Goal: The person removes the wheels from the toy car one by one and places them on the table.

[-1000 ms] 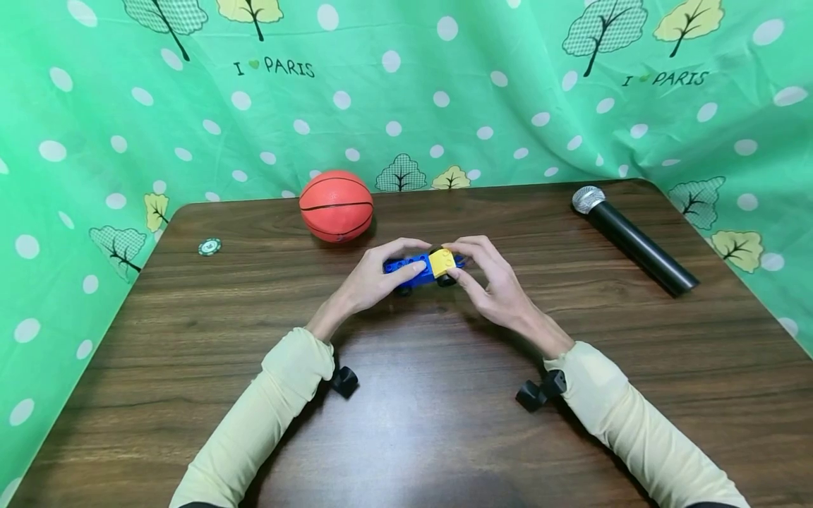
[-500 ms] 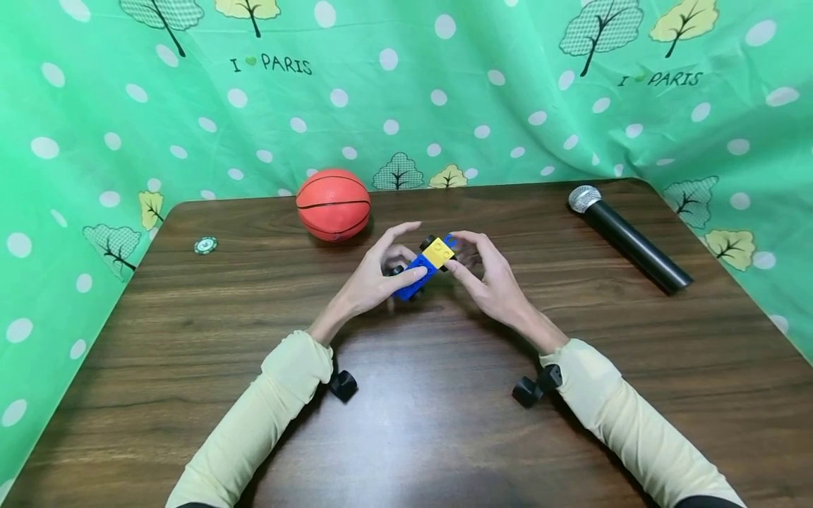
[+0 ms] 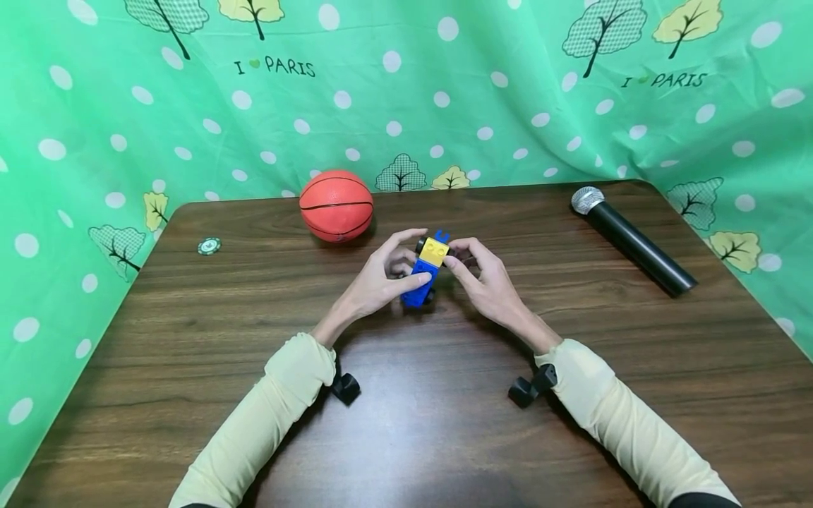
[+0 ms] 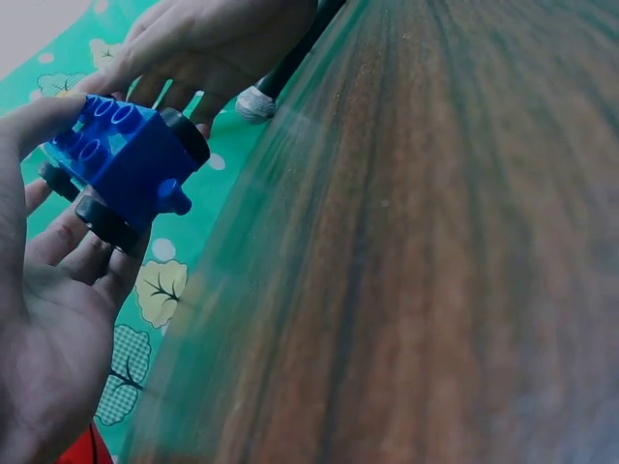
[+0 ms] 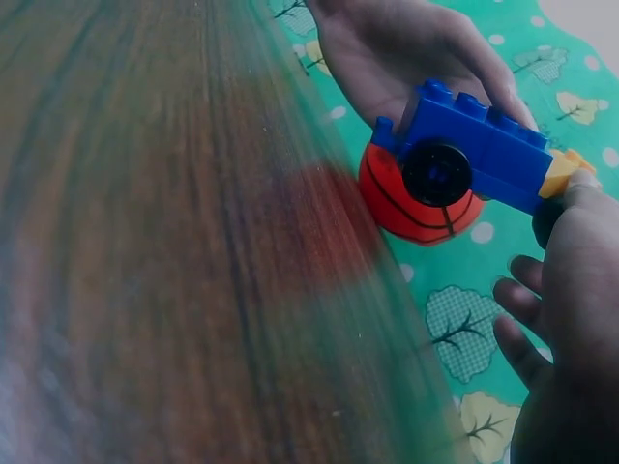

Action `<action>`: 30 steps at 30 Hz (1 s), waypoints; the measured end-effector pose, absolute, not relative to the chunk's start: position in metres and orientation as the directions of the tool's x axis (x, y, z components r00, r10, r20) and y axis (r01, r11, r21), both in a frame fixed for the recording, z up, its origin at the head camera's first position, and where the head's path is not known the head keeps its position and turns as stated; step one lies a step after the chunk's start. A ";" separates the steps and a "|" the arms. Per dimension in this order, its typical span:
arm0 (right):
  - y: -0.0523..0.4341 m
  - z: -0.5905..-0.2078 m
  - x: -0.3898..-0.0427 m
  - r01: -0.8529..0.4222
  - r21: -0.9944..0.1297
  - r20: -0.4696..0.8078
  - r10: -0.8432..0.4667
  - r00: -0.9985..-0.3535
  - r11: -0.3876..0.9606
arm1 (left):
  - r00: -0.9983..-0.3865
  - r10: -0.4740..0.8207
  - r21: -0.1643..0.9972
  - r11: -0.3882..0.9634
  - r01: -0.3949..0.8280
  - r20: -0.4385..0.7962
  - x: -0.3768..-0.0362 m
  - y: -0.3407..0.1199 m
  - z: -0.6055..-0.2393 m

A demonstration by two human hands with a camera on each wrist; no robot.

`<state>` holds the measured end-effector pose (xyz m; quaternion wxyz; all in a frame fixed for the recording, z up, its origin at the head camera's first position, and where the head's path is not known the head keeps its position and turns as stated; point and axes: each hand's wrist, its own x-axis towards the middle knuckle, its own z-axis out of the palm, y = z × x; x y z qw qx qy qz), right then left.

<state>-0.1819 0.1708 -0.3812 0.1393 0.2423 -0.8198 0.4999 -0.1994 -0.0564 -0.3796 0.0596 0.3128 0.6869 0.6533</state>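
Note:
Between the two hands a toy block car is held above the table, blue with a yellow block point(image 3: 435, 252) at its far end and black wheels. My left hand point(image 3: 373, 283) grips the car's blue body point(image 4: 131, 159), thumb on its studded top and fingers underneath. From the other side my right hand point(image 3: 492, 288) pinches the car near the yellow block with thumb and index finger. A small blue peg sticks out of the near end, and the right wrist view shows one black wheel point(image 5: 437, 174) side-on.
On the dark wooden table point(image 3: 432, 423), a red basketball point(image 3: 336, 206) stands behind the left hand. A patterned chip point(image 3: 209, 245) lies at the far left. A black microphone point(image 3: 641, 243) lies at the right. Behind the table hangs a green dotted cloth point(image 3: 508, 42).
The toy car has turned from lying nearly sideways to pointing its yellow end away. The left index finger has lifted off it, and the right hand has shifted slightly along with the yellow end.

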 end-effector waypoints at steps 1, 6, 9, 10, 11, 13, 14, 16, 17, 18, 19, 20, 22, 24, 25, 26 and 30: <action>0.171 -0.381 -0.182 -0.537 -0.752 0.471 -0.258 -0.844 0.383 | -0.798 0.507 0.936 -0.051 0.349 0.325 -0.199 -0.056 -0.380; 0.172 -0.382 -0.182 -0.538 -0.752 0.476 -0.252 -0.843 0.380 | -0.802 0.511 0.943 -0.054 0.328 0.309 -0.199 -0.054 -0.380; 0.171 -0.382 -0.182 -0.540 -0.754 0.478 -0.250 -0.842 0.374 | -0.802 0.517 0.947 -0.053 0.317 0.298 -0.198 -0.053 -0.379; 0.171 -0.381 -0.182 -0.541 -0.755 0.479 -0.251 -0.841 0.372 | -0.802 0.519 0.947 -0.053 0.315 0.296 -0.197 -0.053 -0.379; 0.171 -0.381 -0.182 -0.540 -0.757 0.479 -0.251 -0.841 0.368 | -0.802 0.521 0.948 -0.053 0.313 0.294 -0.197 -0.053 -0.379; 0.171 -0.381 -0.182 -0.539 -0.760 0.477 -0.251 -0.842 0.364 | -0.802 0.523 0.950 -0.052 0.306 0.287 -0.196 -0.052 -0.379; 0.170 -0.381 -0.182 -0.538 -0.761 0.476 -0.251 -0.843 0.362 | -0.803 0.524 0.951 -0.051 0.303 0.284 -0.196 -0.052 -0.379; 0.170 -0.381 -0.182 -0.537 -0.763 0.474 -0.253 -0.843 0.360 | -0.804 0.526 0.954 -0.051 0.297 0.278 -0.195 -0.052 -0.379; 0.170 -0.382 -0.182 -0.537 -0.763 0.473 -0.254 -0.844 0.360 | -0.804 0.527 0.954 -0.049 0.295 0.276 -0.195 -0.052 -0.379; 0.170 -0.382 -0.182 -0.536 -0.764 0.473 -0.255 -0.844 0.360 | -0.804 0.528 0.955 -0.046 0.294 0.273 -0.195 -0.052 -0.379; 0.170 -0.382 -0.182 -0.537 -0.764 0.473 -0.256 -0.843 0.358 | -0.805 0.529 0.955 -0.042 0.292 0.269 -0.195 -0.051 -0.379; 0.170 -0.382 -0.181 -0.539 -0.763 0.474 -0.257 -0.842 0.358 | -0.806 0.530 0.956 -0.038 0.290 0.265 -0.195 -0.051 -0.379; 0.170 -0.382 -0.182 -0.541 -0.762 0.476 -0.260 -0.840 0.356 | -0.808 0.531 0.958 -0.029 0.285 0.257 -0.195 -0.051 -0.380; 0.170 -0.382 -0.182 -0.542 -0.762 0.476 -0.262 -0.840 0.353 | -0.812 0.529 0.961 -0.023 0.276 0.246 -0.195 -0.051 -0.380; 0.169 -0.382 -0.182 -0.542 -0.763 0.475 -0.262 -0.840 0.352 | -0.814 0.528 0.962 -0.021 0.271 0.241 -0.195 -0.051 -0.380; 0.169 -0.381 -0.182 -0.541 -0.764 0.474 -0.262 -0.841 0.352 | -0.816 0.526 0.963 -0.020 0.268 0.238 -0.195 -0.051 -0.380; 0.167 -0.380 -0.182 -0.528 -0.774 0.458 -0.266 -0.848 0.349 | -0.824 0.517 0.965 -0.015 0.262 0.232 -0.195 -0.051 -0.379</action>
